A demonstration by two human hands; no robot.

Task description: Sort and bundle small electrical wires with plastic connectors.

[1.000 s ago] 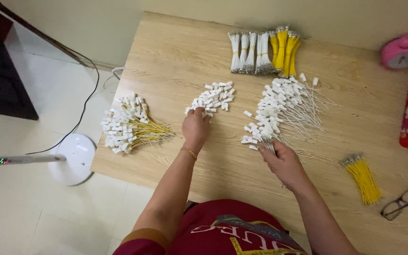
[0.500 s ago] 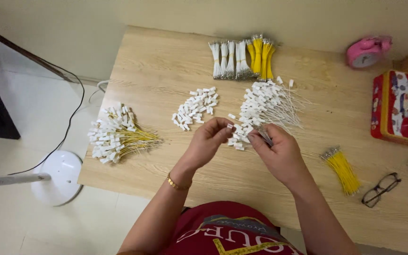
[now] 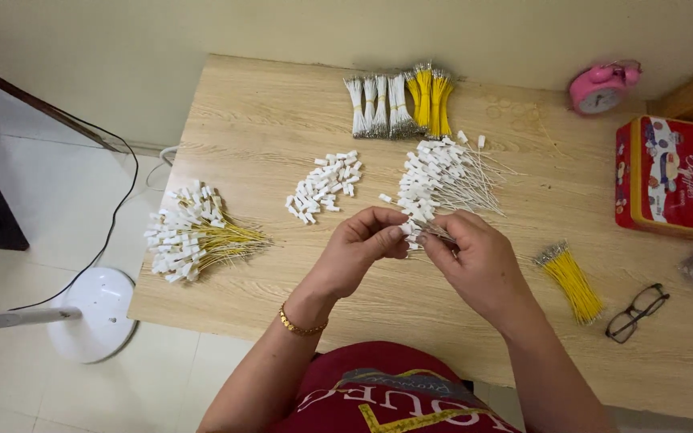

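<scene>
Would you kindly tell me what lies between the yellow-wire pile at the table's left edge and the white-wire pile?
In the head view, a small heap of loose white plastic connectors lies between them.

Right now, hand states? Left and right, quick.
Left hand: closed, fingertips pinching a small white connector.
Right hand: closed, pinching a thin wire at that connector.

White-wire pile (image 3: 443,178) with white plug ends

It lies fanned just right of the loose white connectors (image 3: 324,186), plug ends toward them, its near edge pinched between fingertips.
</scene>
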